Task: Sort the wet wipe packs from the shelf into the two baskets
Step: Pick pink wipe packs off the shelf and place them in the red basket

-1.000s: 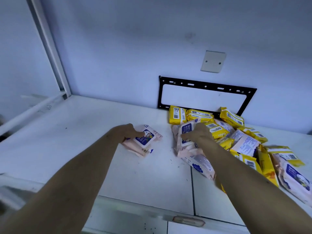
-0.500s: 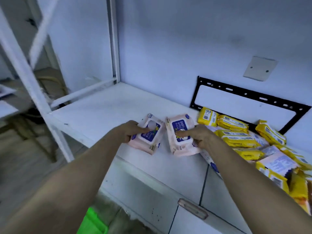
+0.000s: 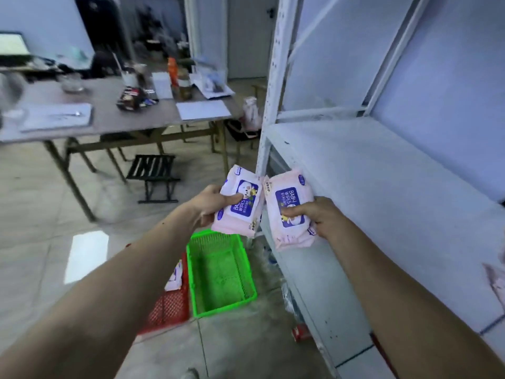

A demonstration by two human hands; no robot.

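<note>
A person stands by a white shelf [image 3: 382, 187], holding one pink pack of baby wipes in each hand. The left hand [image 3: 211, 205] has its grip closed on the left pack [image 3: 240, 203], thumb across the blue label. The right hand [image 3: 317, 214] has its grip closed on the right pack [image 3: 289, 210], fingers curled over its near edge. The two packs are side by side, nearly touching, beside the shelf's left front corner. Below them on the floor sits a green basket [image 3: 221, 272], with a red basket [image 3: 169, 305] touching its left side; another pink pack [image 3: 175, 277] lies in the red one. The floor to the left is open. A cluttered tabletop [image 3: 109, 116] stands farther left.
</note>
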